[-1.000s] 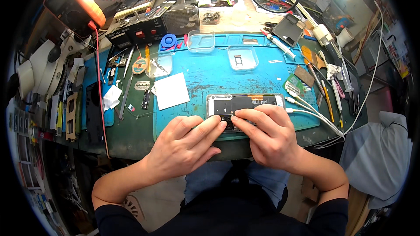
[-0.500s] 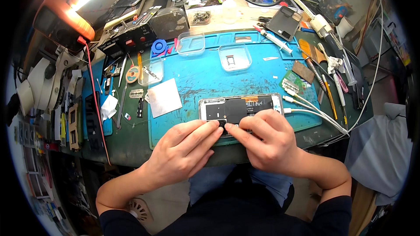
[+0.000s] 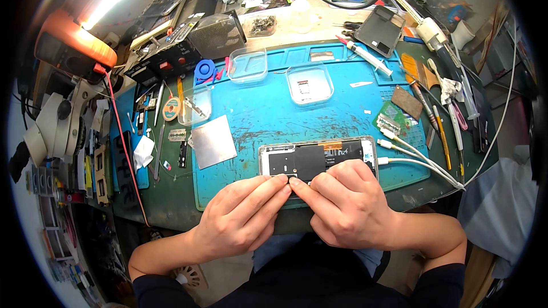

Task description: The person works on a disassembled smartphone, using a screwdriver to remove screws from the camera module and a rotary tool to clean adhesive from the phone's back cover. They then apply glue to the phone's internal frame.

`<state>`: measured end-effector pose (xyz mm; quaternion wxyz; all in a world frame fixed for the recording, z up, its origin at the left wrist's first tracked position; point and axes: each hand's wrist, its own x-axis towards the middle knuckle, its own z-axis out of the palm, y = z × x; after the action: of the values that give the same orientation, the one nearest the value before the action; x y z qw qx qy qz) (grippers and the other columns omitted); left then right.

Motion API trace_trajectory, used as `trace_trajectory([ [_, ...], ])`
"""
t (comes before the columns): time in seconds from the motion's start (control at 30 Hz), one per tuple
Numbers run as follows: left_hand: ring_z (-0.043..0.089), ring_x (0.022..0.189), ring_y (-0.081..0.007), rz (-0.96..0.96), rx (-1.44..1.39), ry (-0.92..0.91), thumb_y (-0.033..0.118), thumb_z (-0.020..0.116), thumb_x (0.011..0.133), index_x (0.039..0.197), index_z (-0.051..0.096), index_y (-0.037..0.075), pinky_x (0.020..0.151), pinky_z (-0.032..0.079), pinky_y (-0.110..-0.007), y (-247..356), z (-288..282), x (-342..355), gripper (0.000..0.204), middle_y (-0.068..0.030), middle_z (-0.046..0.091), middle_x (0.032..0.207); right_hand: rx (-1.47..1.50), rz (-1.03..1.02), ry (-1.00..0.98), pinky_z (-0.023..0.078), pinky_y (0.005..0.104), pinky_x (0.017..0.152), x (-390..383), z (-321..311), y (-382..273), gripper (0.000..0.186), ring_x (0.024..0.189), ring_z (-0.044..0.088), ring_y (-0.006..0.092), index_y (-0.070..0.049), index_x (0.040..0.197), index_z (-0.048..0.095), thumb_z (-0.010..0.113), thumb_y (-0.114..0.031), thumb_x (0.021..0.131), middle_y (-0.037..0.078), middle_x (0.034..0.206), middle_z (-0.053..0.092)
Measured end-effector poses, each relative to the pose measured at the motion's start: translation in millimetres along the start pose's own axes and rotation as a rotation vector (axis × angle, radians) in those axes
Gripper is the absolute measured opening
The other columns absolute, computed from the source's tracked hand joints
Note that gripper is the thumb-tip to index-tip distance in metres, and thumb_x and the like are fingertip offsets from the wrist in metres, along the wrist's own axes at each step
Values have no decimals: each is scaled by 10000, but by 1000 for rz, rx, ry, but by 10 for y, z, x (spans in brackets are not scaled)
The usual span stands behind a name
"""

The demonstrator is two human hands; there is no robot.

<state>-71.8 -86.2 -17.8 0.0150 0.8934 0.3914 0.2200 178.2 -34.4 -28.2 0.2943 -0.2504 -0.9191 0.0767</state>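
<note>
An opened phone (image 3: 311, 162) lies on the blue repair mat (image 3: 257, 108), its back off and its dark inner cover and battery showing. A white cable plug (image 3: 383, 161) sits in its right end. Along the phone's near edge, my left hand (image 3: 242, 211) and my right hand (image 3: 351, 205) meet with their fingertips nearly touching. Between them is a small black part (image 3: 290, 180), mostly hidden by the fingers. Both hands are closed in a pinch, the right one with its fingers curled over the phone's near right part.
Clear plastic boxes (image 3: 309, 96) stand beyond the phone. A metal plate (image 3: 213, 141) lies left of it. Several white cables (image 3: 428, 166), a green circuit board (image 3: 391, 117) and a syringe (image 3: 370, 59) are to the right. A red wire (image 3: 123, 137) crosses the left side.
The whole view has shifted, with the phone and both hands lower in it. My fingertips now cover more of the small black part. The pinch at the phone's near edge stays.
</note>
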Motion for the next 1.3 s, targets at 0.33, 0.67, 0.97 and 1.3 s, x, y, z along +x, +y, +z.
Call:
trace_trajectory([
  [0.33, 747, 1158, -275, 2, -26, 65, 46, 764, 826, 1284, 767, -34, 962, 602, -366, -58, 11, -22, 466, -135, 751, 1347, 95, 82, 26, 483, 394, 799, -2, -34, 99, 524, 892, 606, 270, 7, 1244, 757, 731, -84, 728, 67, 1014, 640],
  [0.67, 707, 1211, -243, 28, 85, -1, 99, 784, 856, 1340, 759, -13, 1057, 558, -390, -7, 23, -18, 498, -119, 718, 1397, -17, -27, 84, 492, 361, 797, -29, 36, 55, 330, 910, 618, 218, 11, 1116, 784, 728, -125, 821, 41, 989, 623],
  [0.97, 716, 1218, -237, 74, 197, -23, 93, 738, 866, 1300, 782, -11, 1061, 564, -391, 37, -1, 25, 449, -118, 743, 1354, -68, -113, 75, 501, 348, 798, -19, 53, 95, 278, 915, 622, 205, 15, 1033, 772, 709, -143, 813, 40, 961, 613],
  [1.3, 730, 1185, -262, 23, 197, 89, 146, 717, 954, 1282, 774, -21, 999, 569, -402, 46, 31, -90, 372, -140, 757, 1312, -38, -55, 47, 517, 362, 871, 10, 13, 32, 408, 979, 651, 220, 11, 1197, 767, 759, -143, 820, 50, 1039, 642],
])
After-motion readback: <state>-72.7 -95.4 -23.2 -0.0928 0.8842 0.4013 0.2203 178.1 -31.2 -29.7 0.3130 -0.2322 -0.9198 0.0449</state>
